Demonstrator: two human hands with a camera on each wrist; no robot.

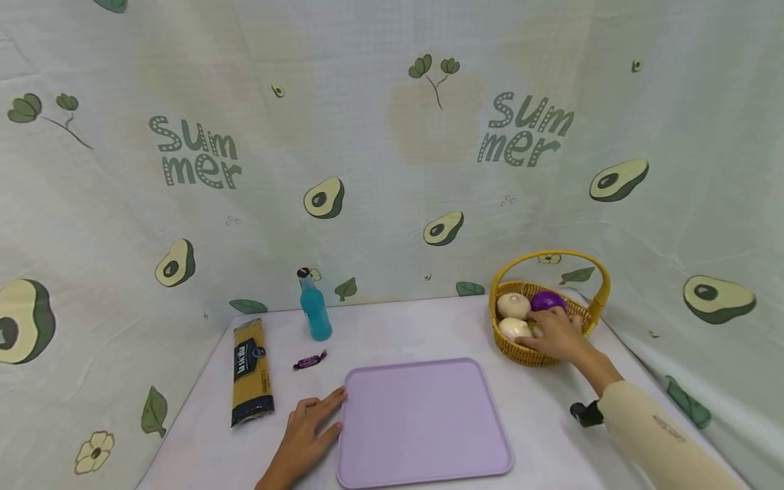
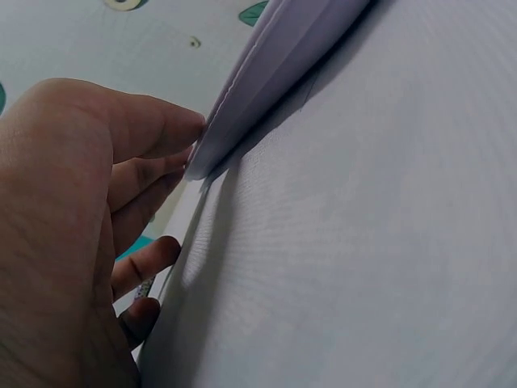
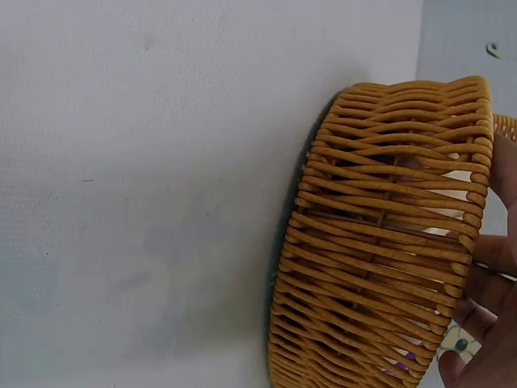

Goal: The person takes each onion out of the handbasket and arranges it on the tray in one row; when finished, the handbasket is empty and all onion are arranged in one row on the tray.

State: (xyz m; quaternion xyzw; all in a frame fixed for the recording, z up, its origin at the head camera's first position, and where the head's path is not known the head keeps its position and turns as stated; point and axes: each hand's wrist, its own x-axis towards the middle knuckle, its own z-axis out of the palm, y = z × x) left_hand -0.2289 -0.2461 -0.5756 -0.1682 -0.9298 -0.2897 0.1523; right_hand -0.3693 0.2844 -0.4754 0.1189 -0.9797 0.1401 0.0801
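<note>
- Head view: our right hand (image 1: 557,333) is in the basket (image 1: 517,354), behind and right of the tray (image 1: 422,422), fingers at the white bulbs (image 1: 513,306); gripping one? We can't tell!
- Left hand (image 1: 308,430), fingers apart, touches the tray's left edge.
- Looks like picking; next calls for a secure pinch.

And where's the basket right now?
In the head view, the basket sits near the table's far right corner, beyond the tray, with the right hand in it.

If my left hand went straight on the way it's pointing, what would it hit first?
Most likely the tray: your left hand has its fingertips at the tray's left edge, apparently touching, though depth is hard to judge.
</note>
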